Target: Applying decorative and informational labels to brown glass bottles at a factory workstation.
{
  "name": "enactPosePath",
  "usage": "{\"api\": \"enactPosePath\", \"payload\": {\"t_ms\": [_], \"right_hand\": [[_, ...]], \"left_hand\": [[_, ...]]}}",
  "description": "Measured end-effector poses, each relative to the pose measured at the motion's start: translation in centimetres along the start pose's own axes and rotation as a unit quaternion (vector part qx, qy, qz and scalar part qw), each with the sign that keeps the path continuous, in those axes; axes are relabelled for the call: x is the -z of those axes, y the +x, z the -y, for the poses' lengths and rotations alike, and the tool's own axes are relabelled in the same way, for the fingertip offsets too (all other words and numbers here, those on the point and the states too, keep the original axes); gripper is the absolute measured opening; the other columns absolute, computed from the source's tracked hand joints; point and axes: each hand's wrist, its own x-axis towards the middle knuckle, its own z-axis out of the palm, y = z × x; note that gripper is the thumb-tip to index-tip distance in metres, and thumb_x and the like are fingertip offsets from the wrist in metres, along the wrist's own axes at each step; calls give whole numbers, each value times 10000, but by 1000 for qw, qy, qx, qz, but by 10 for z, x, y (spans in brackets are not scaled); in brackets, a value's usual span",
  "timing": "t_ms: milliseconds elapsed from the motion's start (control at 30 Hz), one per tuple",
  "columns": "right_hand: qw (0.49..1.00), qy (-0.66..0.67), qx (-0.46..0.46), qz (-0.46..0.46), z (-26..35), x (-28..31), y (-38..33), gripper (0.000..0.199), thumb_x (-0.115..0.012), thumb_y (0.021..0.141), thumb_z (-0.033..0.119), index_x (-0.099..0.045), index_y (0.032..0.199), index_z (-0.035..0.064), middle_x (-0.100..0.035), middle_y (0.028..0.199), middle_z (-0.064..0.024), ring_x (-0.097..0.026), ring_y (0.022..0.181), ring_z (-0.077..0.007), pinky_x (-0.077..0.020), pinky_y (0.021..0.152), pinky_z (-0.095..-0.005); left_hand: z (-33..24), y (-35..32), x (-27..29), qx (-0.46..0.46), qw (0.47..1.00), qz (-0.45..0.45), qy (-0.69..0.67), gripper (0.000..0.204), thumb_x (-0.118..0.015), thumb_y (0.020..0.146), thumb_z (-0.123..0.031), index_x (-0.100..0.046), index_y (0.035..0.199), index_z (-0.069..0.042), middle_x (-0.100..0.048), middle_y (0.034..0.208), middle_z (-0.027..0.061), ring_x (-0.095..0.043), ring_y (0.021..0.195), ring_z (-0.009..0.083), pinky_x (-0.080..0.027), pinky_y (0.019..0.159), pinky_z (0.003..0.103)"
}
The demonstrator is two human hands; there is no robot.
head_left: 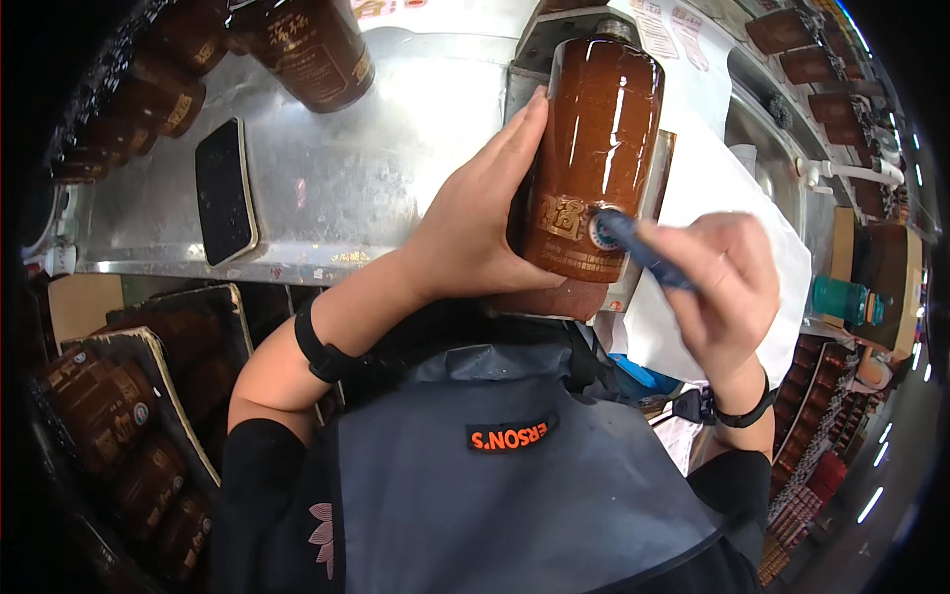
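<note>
A glossy brown bottle (606,129) with gold lettering lies on a metal stand, its neck pointing away from me. My left hand (485,213) grips it along the left side, fingers up the wall and thumb near the base. In my right hand (722,282), blurred by motion, is a dark blue stick-shaped tool (643,249). Its tip reaches a small round white-and-teal label (606,233) low on the bottle, beside the gold emblem. Whether the tip touches the label I cannot tell. A pinkish-brown pad (554,300) shows under the base.
A phone (226,193) lies on the metal worktop (426,109) to the left. Several similar brown bottles (307,49) stand at the far left. Crates (163,396) hold more at lower left. White paper (762,267) covers the right side, with a teal jar (846,300) beyond.
</note>
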Motion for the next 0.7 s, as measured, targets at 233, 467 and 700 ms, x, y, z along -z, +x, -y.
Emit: {"api": "enactPosePath", "payload": {"t_ms": [233, 467, 700], "right_hand": [[997, 58, 39, 16, 7, -1, 2, 438, -680, 581, 58, -754, 1012, 79, -575, 725, -28, -565, 655, -219, -464, 569, -330], [982, 167, -34, 80, 4, 6, 3, 359, -721, 653, 2, -755, 1002, 76, -625, 776, -53, -571, 716, -208, -455, 645, -326], [993, 88, -76, 18, -8, 2, 1, 352, -746, 634, 50, -751, 981, 110, -635, 796, -27, -598, 690, -188, -494, 599, -286]], "left_hand": [[-1, 3, 0, -3, 1000, -4, -5, 1189, -896, 630, -230, -172, 1527, 60, -353, 1516, 240, -376, 1408, 332, -331, 1147, 411], [3, 2, 1, 9, 1000, 12, -4, 1206, -889, 636, -258, -142, 1527, 60, -330, 1520, 255, -373, 1401, 368, -345, 1140, 419], [0, 3, 1, 15, 1000, 19, -9, 1237, -900, 622, -287, -130, 1527, 54, -313, 1519, 281, -364, 1399, 406, -361, 1128, 437]]}}
